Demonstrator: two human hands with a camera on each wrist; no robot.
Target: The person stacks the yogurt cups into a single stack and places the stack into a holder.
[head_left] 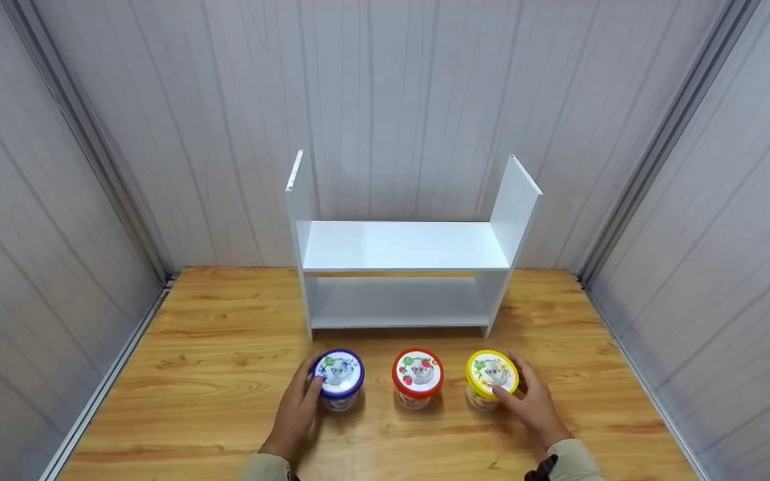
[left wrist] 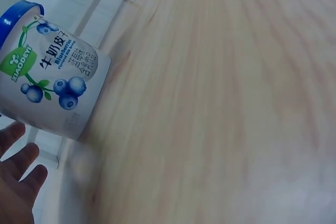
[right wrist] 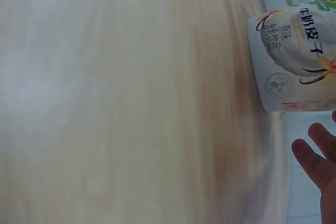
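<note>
- Our left hand (head_left: 297, 411) wraps the side of the blue-lidded cup (head_left: 338, 377), thumb on the near edge of the lid, fingers curled round the wall; our right hand (head_left: 532, 401) mirrors it on the yellow-lidded cup (head_left: 490, 377).
- In the wrist views the fingertips (left wrist: 21, 161) sit just short of the blueberry label, so how firm either grip is we cannot tell; it looks light.
- To do this well, we judge both grips should close low on the tapered walls, evenly, keeping each cup upright so the thin plastic does not buckle.
- All three cups stand in a row on the desk (head_left: 224, 374) just in front of the shelf unit (head_left: 402, 247); the red-lidded cup (head_left: 417, 375) stands between them, untouched.
- The cups are round, white, glossy, with printed fruit and snap-on coloured lids.
- The desk is smooth wood-grain; the shelf unit is flat white board, two tiers, both bare.
</note>
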